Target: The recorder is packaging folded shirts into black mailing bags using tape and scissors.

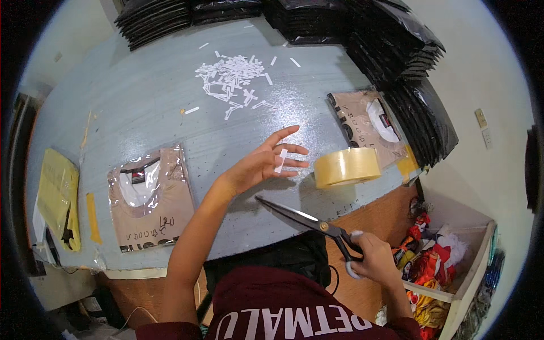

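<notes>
My left hand [272,159] is above the table with its fingers spread; a small white paper strip [281,160] lies against its palm or fingers. My right hand [374,257] grips the black handles of large scissors [316,223], their blades nearly together and pointing toward the left hand. A thick roll of clear yellowish tape [347,168] stands to the right of my left hand. Further up lies a loose pile of white strips [233,72]. A folded beige shirt in clear plastic [151,195] lies at left, and another bagged beige shirt [361,123] lies behind the tape.
Stacks of black plastic packages [393,38] line the far and right table edges. A yellow plastic package [57,199] is at the far left. Below the table's right side, an open bin [450,297] holds colourful fabric scraps. A black chair seat [272,257] is near my body.
</notes>
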The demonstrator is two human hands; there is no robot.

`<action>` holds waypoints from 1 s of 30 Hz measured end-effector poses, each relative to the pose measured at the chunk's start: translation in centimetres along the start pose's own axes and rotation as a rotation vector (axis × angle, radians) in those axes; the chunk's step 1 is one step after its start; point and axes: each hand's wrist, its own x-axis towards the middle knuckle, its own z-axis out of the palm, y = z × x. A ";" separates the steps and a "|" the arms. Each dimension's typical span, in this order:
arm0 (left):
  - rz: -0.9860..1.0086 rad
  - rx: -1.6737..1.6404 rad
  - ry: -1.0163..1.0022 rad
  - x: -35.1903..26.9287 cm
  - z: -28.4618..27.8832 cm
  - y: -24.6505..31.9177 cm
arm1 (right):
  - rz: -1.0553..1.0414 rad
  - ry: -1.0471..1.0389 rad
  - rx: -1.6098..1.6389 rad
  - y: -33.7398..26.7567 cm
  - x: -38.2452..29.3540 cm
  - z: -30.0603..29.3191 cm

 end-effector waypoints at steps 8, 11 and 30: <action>0.554 0.847 0.303 -5.3 1.8 4.2 | -0.150 0.305 0.281 -5.2 7.6 1.9; 0.672 1.042 0.207 -6.8 1.8 4.7 | -0.010 0.066 1.238 -7.0 9.8 0.8; -0.194 0.542 0.685 -19.7 1.8 5.1 | -0.204 0.175 1.077 -16.1 15.5 8.8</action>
